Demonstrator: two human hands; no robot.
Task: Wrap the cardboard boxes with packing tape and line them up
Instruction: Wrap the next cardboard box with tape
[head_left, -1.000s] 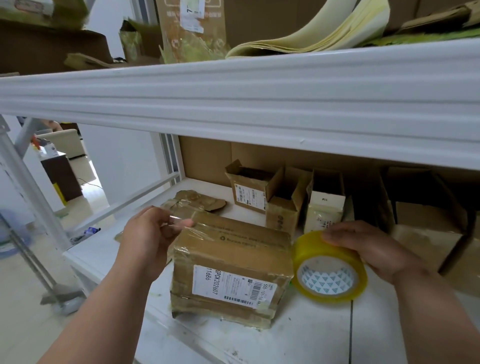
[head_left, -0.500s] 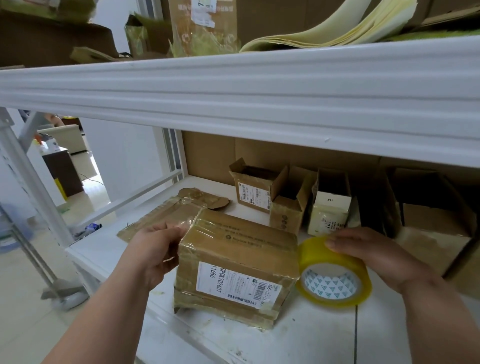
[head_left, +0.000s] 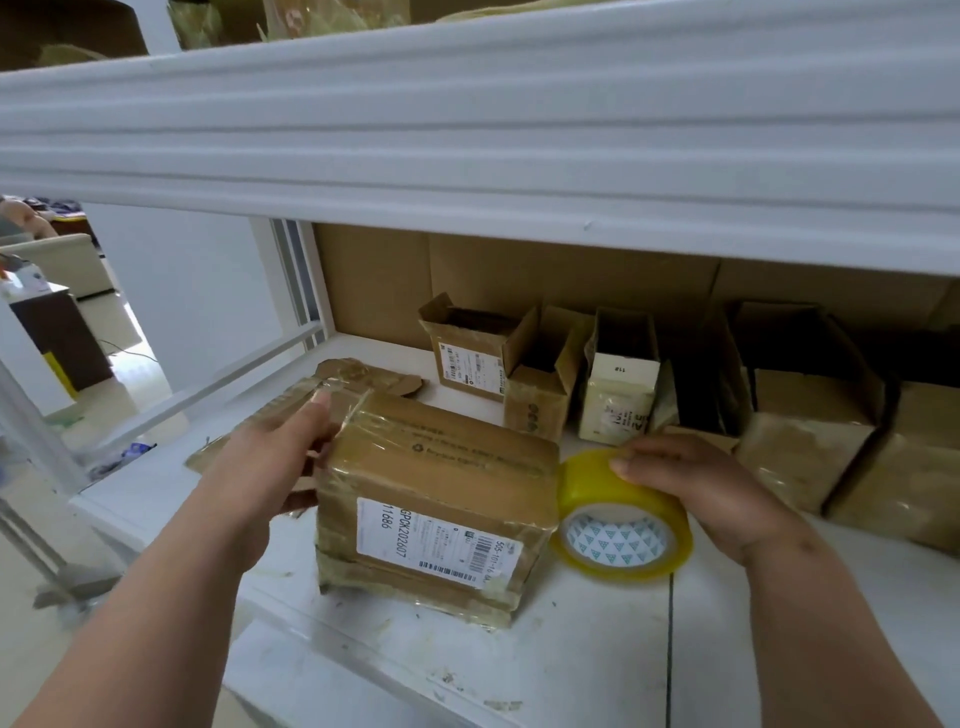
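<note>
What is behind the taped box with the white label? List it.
Behind the taped box stand open cardboard boxes and a cream carton, with flattened cardboard at its left. The shelf directly behind it is hidden.

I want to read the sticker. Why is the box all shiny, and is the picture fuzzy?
Head view: clear tape over the box catches the light, giving glare along its top edge; the label's big print reads sharply, its small print does not; the white shelf beam overhead looks bent by the wide lens.
</note>
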